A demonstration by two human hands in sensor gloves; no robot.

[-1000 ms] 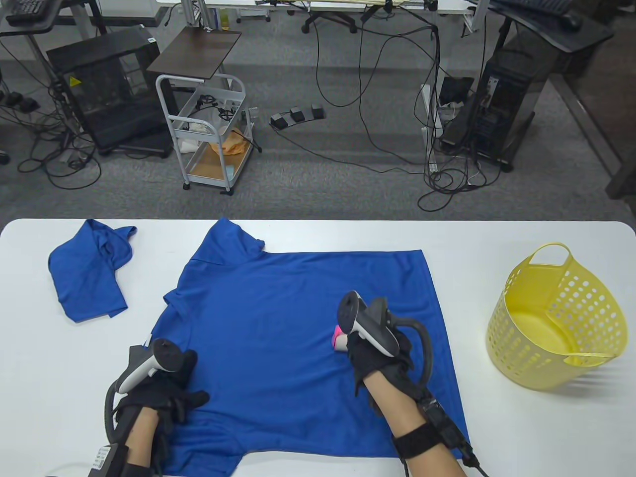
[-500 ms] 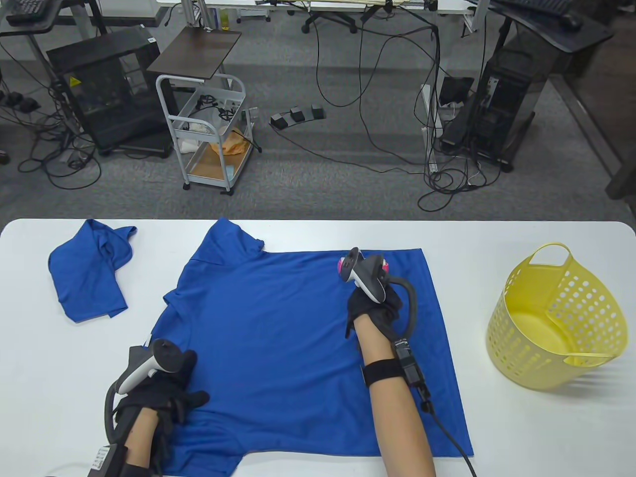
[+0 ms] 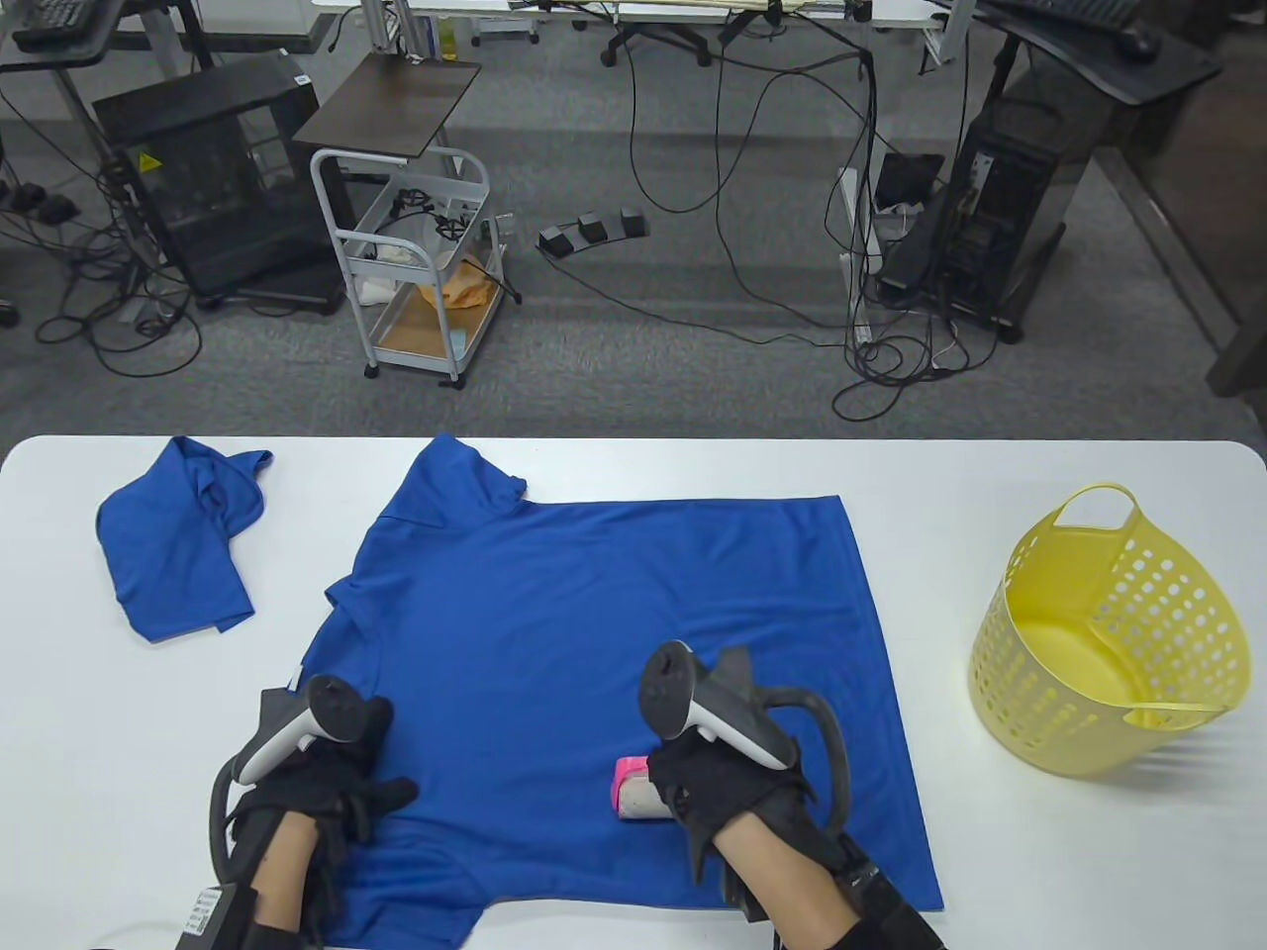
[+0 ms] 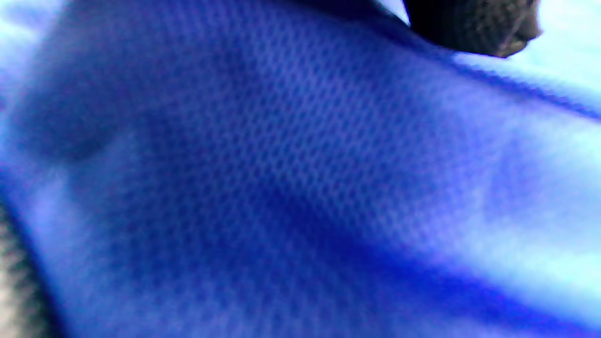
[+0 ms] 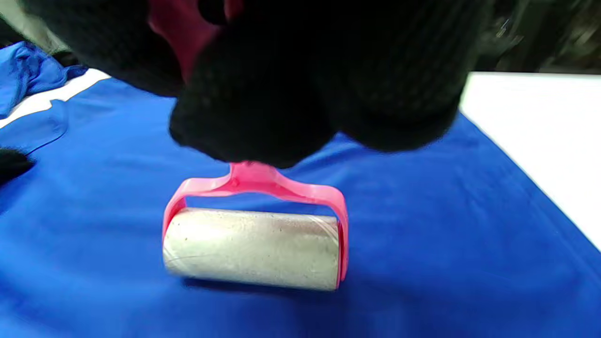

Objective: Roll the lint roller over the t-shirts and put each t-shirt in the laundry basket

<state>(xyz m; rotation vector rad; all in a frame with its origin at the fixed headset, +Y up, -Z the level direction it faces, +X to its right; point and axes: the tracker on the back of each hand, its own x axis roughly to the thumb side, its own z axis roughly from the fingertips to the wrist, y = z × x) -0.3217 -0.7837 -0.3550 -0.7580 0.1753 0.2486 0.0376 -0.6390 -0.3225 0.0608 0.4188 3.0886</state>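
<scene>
Two blue garments lie on the white table [image 3: 614, 465]. By far the larger is the spread t-shirt [image 3: 594, 614], flat across the table's middle, with its collar end toward 9 o'clock and its hem toward 3 o'clock; its near edge runs just short of the table's 6 o'clock rim. In the right wrist view its mesh weave [image 5: 422, 225] fills most of the picture, with bare tabletop showing at 2 o'clock.

At 3 o'clock from the shirt, well apart from it, the yellow laundry basket [image 3: 1109, 633] leans tilted on the table, its perforated wall and one loop handle showing; nothing shows inside it. At 9 o'clock from the shirt's collar, the crumpled t-shirt [image 3: 178, 534] sits in a loose heap, apart from the spread one.

At 5 o'clock on the spread shirt, the right hand [image 3: 737, 792] has its gloved fingers wrapped around the pink handle of the lint roller [image 5: 253, 246]. Its pale sticky drum rests on the fabric, speckled with picked-up bits, lying crosswise in the right wrist view.

At 7 o'clock, the left hand [image 3: 327, 782] rests on the shirt near the sleeve, fingers spread and lying flat on the cloth, pinning it down. One gloved fingertip [image 4: 474, 23] shows against the blurred blue weave in the left wrist view.
</scene>
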